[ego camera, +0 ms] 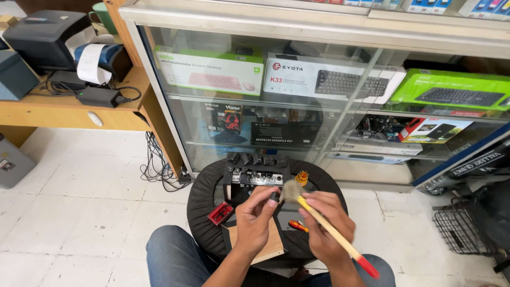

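Left hand [254, 217] pinching a small black part [274, 197], right hand [325, 226] gripping a wooden brush [324, 223] (soft fluffy bristles) over the round black stool [201, 207].

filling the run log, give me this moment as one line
left hand: pinches small black part | right hand: holds brush, bristles on part | below: round black stool

Left hand [254, 219] pinching a small black part [274, 197] at the fingertips, right hand [325, 226] holding a wooden-handled brush [324, 222], bristles against that part. Below, a round black stool [204, 204] bearing a black component with keys [256, 170], a red piece [220, 213], an orange screwdriver [298, 226]. Behind, a glass display case [329, 106] of boxed keyboards.
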